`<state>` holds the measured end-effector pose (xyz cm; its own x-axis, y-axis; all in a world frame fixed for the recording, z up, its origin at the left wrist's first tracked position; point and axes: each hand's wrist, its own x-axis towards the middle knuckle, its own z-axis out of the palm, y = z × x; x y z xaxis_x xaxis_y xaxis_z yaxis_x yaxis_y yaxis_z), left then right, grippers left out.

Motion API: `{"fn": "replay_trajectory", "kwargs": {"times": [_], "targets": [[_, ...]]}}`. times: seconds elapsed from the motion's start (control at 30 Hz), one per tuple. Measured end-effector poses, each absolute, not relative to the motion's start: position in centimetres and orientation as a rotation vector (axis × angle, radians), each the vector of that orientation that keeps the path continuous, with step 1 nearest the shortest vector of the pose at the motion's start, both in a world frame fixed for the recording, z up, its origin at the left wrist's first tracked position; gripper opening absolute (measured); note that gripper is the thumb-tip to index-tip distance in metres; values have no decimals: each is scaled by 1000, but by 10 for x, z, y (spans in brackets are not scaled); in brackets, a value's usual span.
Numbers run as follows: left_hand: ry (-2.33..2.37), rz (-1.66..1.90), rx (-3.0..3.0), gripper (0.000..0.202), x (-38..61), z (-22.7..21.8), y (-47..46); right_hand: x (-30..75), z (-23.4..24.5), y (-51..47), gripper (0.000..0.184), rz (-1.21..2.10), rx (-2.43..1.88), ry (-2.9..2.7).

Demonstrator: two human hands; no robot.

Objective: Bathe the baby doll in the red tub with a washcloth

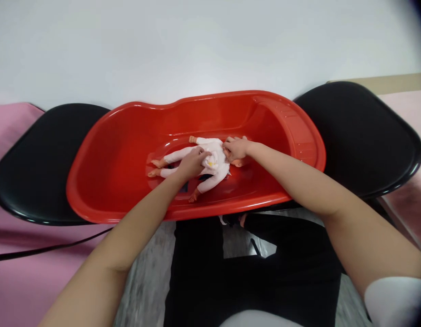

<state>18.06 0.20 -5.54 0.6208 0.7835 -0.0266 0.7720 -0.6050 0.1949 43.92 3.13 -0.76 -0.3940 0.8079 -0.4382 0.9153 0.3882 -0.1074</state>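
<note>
A small baby doll (210,175) in a white suit lies on its back inside a red plastic baby tub (104,163), legs to the left, head to the right. My left hand (191,164) rests on the doll's belly, fingers pinched on the white cloth. My right hand (236,148) is closed on the cloth near the doll's neck and hides most of its head.
The tub rests across two black chair seats, one on the left (36,168) and one on the right (363,136). Pink fabric (22,272) lies at the left with a black cable (43,249) over it. A white wall is behind. My dark trousers (251,277) show below.
</note>
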Motion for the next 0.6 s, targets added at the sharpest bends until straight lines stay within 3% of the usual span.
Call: {"fn": "replay_trajectory", "kwargs": {"times": [0.2,0.6], "targets": [[1401,-187,2678,42,183,-58,-5,441,-12,34,65,-498,1518,2344],[2011,-476,2128,63,141,-50,2,443,-11,35,69,-525,1512,2356]]}}
